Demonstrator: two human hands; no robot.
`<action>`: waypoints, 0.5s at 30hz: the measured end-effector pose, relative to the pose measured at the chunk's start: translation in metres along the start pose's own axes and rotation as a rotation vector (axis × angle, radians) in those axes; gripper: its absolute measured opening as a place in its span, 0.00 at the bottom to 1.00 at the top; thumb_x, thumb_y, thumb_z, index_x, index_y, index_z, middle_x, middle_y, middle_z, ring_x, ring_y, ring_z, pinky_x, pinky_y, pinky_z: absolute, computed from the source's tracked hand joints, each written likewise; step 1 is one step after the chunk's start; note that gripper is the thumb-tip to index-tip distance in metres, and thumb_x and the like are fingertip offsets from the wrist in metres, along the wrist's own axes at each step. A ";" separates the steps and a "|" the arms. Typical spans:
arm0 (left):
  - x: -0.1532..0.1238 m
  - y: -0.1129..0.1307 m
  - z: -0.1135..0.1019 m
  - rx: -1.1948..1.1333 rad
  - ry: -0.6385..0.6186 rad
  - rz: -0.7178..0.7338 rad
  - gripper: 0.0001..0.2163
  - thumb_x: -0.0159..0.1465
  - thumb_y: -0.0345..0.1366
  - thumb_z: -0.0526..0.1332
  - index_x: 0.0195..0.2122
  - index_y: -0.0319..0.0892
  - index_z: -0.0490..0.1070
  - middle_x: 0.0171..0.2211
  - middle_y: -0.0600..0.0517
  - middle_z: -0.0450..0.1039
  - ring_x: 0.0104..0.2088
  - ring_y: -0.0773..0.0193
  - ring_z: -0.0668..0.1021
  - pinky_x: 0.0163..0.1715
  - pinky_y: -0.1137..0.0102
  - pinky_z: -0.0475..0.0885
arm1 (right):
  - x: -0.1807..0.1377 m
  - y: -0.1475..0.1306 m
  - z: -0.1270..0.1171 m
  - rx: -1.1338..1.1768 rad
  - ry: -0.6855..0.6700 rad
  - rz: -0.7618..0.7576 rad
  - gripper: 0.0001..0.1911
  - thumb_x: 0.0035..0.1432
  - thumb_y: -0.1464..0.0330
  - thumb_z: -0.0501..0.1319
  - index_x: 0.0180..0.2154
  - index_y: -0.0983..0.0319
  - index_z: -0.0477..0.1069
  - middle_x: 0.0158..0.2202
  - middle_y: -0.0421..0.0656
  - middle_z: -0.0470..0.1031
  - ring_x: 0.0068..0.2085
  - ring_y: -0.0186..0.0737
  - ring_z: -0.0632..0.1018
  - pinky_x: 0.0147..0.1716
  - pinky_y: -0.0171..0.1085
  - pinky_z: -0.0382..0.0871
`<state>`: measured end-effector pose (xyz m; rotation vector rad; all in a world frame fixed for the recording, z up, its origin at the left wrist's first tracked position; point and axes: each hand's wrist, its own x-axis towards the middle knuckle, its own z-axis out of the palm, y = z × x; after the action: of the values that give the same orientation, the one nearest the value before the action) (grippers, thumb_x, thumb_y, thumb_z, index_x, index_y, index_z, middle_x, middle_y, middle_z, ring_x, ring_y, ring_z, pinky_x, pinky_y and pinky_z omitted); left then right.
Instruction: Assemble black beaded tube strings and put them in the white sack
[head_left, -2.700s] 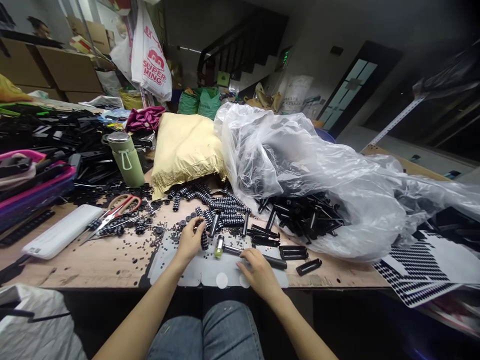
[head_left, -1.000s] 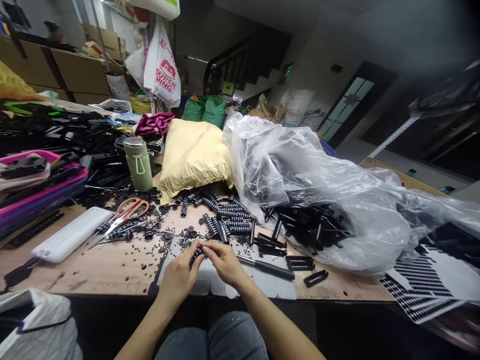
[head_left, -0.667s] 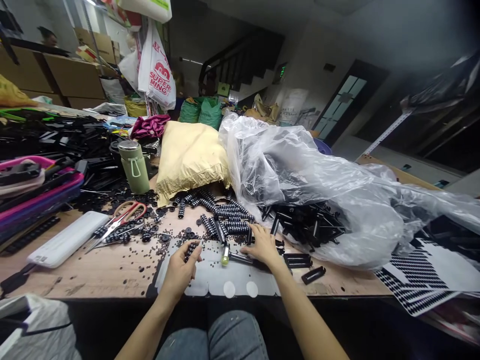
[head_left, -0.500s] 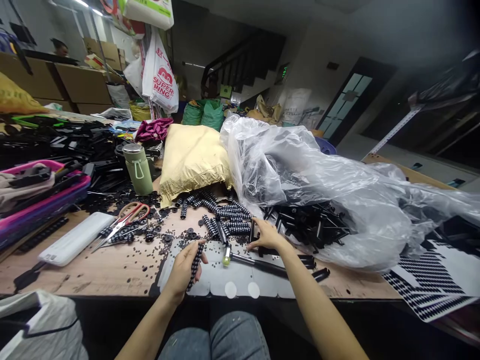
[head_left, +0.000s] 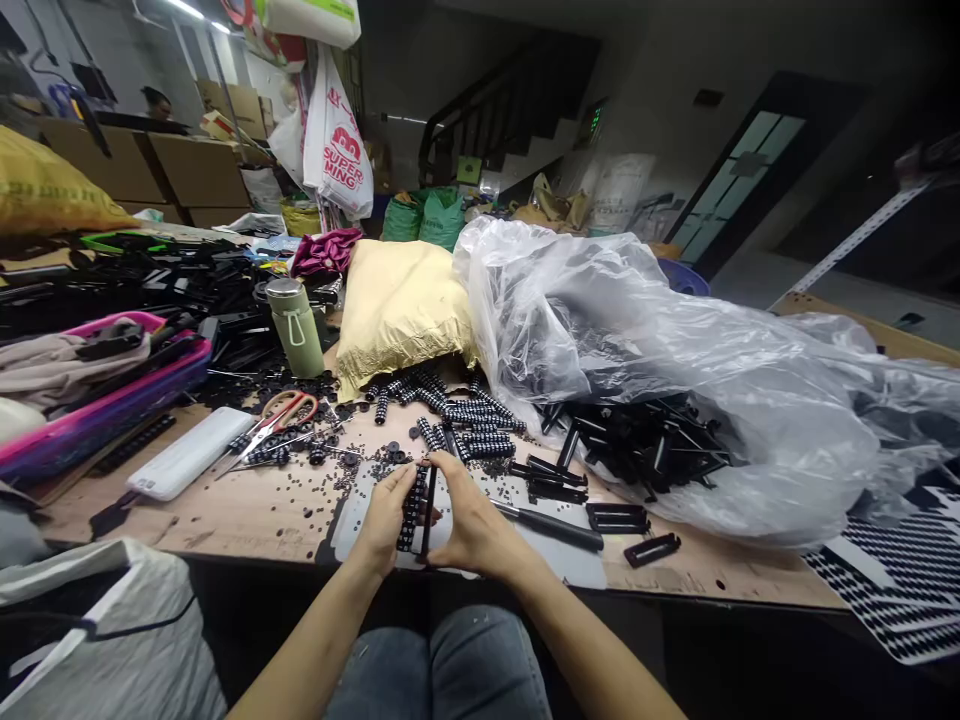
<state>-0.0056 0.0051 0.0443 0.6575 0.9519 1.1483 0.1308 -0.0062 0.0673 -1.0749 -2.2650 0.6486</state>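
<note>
My left hand [head_left: 381, 525] is closed around a black roller dotted with white [head_left: 409, 518], held upright over the near edge of the table. My right hand [head_left: 474, 522] grips a long, narrow black plastic frame [head_left: 428, 515] between thumb and fingers, right beside the roller. Whether the two parts touch, I cannot tell. Beneath both hands lies a pale board [head_left: 360, 525]. A hammer [head_left: 559, 527] rests on it, its head hidden behind my right hand. More dotted rollers [head_left: 487, 440] are heaped just beyond, and several black frames [head_left: 619, 518] lie to the right.
A yellow sack [head_left: 405, 300] and a clear plastic bag [head_left: 600, 320] spilling black parts stand behind. Leftward are scissors [head_left: 270, 425], a white oblong case [head_left: 187, 452], a green flask [head_left: 296, 330] and a pink basket [head_left: 97, 400]. Small dark beads [head_left: 300, 500] are scattered about. Patterned sheets [head_left: 892, 580] overhang the right edge.
My right hand has come from the frames beyond the hammer back to my left hand, bringing a black frame. The left hand still holds the roller, and the view has shifted slightly.
</note>
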 end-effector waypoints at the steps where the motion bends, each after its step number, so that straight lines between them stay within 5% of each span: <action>1: -0.001 0.000 0.001 0.002 0.003 0.009 0.19 0.53 0.44 0.60 0.42 0.37 0.66 0.20 0.55 0.67 0.16 0.69 0.71 0.16 0.74 0.68 | 0.001 -0.003 0.004 0.007 0.005 0.000 0.54 0.31 0.72 0.67 0.58 0.62 0.39 0.57 0.51 0.50 0.59 0.48 0.54 0.57 0.43 0.52; 7: -0.007 0.002 0.005 -0.015 0.032 -0.015 0.15 0.54 0.42 0.60 0.37 0.37 0.66 0.17 0.56 0.66 0.15 0.69 0.71 0.14 0.76 0.66 | 0.001 0.001 0.010 0.076 -0.030 0.010 0.55 0.31 0.69 0.69 0.58 0.63 0.39 0.59 0.53 0.47 0.60 0.49 0.51 0.58 0.45 0.49; 15: -0.003 0.000 0.000 0.034 0.025 -0.130 0.09 0.58 0.37 0.55 0.33 0.37 0.67 0.20 0.54 0.67 0.15 0.71 0.70 0.15 0.76 0.66 | 0.001 0.004 0.025 0.196 0.011 0.116 0.52 0.30 0.70 0.68 0.56 0.63 0.43 0.55 0.51 0.53 0.57 0.47 0.58 0.56 0.43 0.54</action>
<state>-0.0059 0.0027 0.0453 0.6006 1.0227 1.0294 0.1164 -0.0080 0.0469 -1.1146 -2.0908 0.8901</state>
